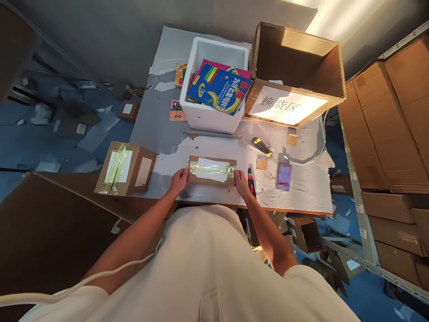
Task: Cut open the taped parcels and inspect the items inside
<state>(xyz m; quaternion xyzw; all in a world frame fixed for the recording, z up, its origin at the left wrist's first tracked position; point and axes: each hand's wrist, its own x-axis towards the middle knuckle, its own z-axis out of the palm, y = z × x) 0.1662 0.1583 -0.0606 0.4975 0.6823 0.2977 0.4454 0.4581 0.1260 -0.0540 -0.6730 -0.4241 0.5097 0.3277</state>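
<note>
A flat brown cardboard box (201,180) with a white label and shiny clear tape lies near the front of the table, between my hands. My left hand (180,180) grips its left end, fingers closed on the edge. At the opposite end, my right hand (241,181) is closed on the right edge. Just beyond my right hand lies a red and black utility knife (251,184). A yellow and black cutter (262,146) rests farther back. Left of my left hand stands a taped carton (134,170) at the table's edge.
At the back of the table (161,179) stand a white foam bin (209,118) holding books (221,89) and a large open carton (298,53) with a handwritten sign. A cable (323,138) curves at right. Shelves of cartons (382,125) flank the right; boxes and scraps litter the floor.
</note>
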